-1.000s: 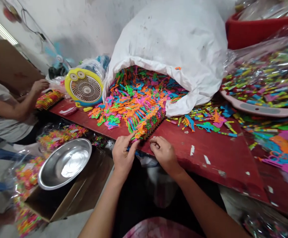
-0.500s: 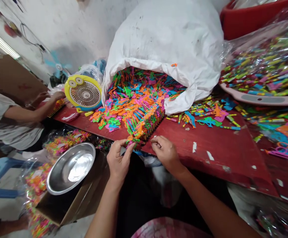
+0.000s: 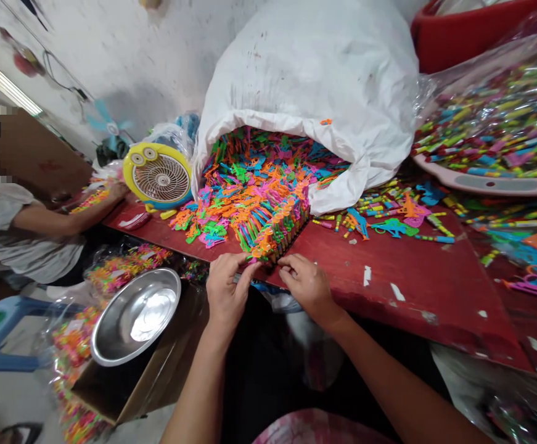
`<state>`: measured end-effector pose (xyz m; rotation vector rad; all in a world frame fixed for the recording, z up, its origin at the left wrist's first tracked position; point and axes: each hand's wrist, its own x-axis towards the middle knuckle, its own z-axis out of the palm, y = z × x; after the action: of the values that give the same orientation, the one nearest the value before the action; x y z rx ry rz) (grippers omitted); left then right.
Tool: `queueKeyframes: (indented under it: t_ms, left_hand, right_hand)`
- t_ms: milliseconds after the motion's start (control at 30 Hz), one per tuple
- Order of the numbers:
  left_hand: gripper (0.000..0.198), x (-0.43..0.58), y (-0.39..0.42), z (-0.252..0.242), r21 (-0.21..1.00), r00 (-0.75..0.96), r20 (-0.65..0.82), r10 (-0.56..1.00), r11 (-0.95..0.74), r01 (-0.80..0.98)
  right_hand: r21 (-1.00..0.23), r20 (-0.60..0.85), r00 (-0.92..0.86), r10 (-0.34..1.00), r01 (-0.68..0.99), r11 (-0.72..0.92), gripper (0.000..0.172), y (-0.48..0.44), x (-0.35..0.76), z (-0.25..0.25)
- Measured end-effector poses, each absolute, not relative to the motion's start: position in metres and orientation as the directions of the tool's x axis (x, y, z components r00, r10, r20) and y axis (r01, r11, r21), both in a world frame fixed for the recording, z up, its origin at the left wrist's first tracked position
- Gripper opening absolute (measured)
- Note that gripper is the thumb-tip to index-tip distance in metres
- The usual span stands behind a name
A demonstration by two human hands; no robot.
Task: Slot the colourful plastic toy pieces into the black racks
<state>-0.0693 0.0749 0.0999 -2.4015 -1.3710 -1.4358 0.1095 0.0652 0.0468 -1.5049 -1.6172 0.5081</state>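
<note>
My left hand [image 3: 227, 288] is closed, thumb and forefinger pinching a small green and pink plastic toy piece [image 3: 251, 259] at the near end of a dense upright row of toy pieces [image 3: 280, 225]. Orange, green, blue and pink pieces make up this row, set in a dark holder by the table's front edge. Just right of the row's near end, my right hand [image 3: 309, 285] has its fingers curled together; whatever lies in them is hidden. Behind the row, a heap of loose toy pieces [image 3: 250, 179] spills from a big white sack [image 3: 314, 68].
The red table [image 3: 342, 262] carries a yellow fan [image 3: 161, 179], a pink comb-like object [image 3: 134, 220] and scattered striped tubes [image 3: 383, 200]. A pink tray [image 3: 490, 180] of tubes stands right. Lower left, a steel bowl [image 3: 106, 336] rests on a cardboard box [image 3: 152, 382]. A co-worker [image 3: 0, 228] sits left.
My left hand has brought the toy piece up against the row's near end. My right hand has shifted slightly left, closer to the row. The co-worker's hand has moved a little.
</note>
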Motion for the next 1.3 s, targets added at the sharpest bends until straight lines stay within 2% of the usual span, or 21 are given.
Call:
queueKeyframes:
  t_ms: [133, 367, 533, 667, 800, 933, 1033, 1100, 1167, 1300]
  left_hand:
    - [0.014, -0.069, 0.075, 0.102, 0.348, 0.211, 0.716, 0.665, -0.603, 0.718]
    - [0.013, -0.066, 0.073, 0.099, 0.368, 0.178, 0.725, 0.665, -0.593, 0.716]
    - [0.012, -0.065, 0.072, 0.097, 0.387, 0.162, 0.732, 0.662, -0.599, 0.701]
    - [0.012, -0.070, 0.075, 0.099, 0.459, 0.187, 0.686, 0.703, -0.618, 0.638]
    - [0.013, -0.074, 0.082, 0.102, 0.510, 0.232, 0.640, 0.732, -0.631, 0.585]
    - [0.012, -0.072, 0.082, 0.103, 0.539, 0.202, 0.637, 0.744, -0.617, 0.574]
    - [0.028, -0.069, 0.075, 0.093, 0.609, 0.041, 0.677, 0.735, -0.590, 0.530]
    - [0.029, -0.069, 0.073, 0.079, 0.696, -0.135, 0.661, 0.738, -0.536, 0.478]
    - [0.028, -0.069, 0.076, 0.062, 0.778, -0.239, 0.592, 0.770, -0.468, 0.418]
    - [0.052, -0.067, 0.093, 0.033, 0.845, -0.087, 0.458, 0.885, -0.403, 0.351]
  right_hand:
    - [-0.783, 0.292, 0.088, 0.953, 0.594, 0.185, 0.019, 0.066, 0.109, 0.047]
    - [-0.783, 0.313, 0.081, 0.946, 0.586, 0.209, 0.018, 0.065, 0.110, 0.046]
    - [-0.796, 0.403, 0.037, 0.914, 0.507, 0.330, 0.018, 0.064, 0.101, 0.048]
    - [-0.801, 0.470, 0.078, 0.879, 0.457, 0.388, 0.018, 0.066, 0.090, 0.048]
    - [-0.740, 0.509, 0.076, 0.857, 0.548, 0.391, 0.013, 0.071, 0.086, 0.049]
    - [-0.693, 0.519, 0.040, 0.854, 0.604, 0.393, 0.011, 0.075, 0.086, 0.050]
    - [-0.686, 0.516, 0.037, 0.856, 0.616, 0.387, 0.011, 0.075, 0.085, 0.051]
    - [-0.671, 0.521, 0.032, 0.853, 0.633, 0.386, 0.011, 0.074, 0.084, 0.051]
    - [-0.652, 0.531, 0.030, 0.847, 0.653, 0.386, 0.012, 0.073, 0.083, 0.052]
    - [-0.636, 0.542, 0.026, 0.840, 0.666, 0.389, 0.015, 0.072, 0.082, 0.054]
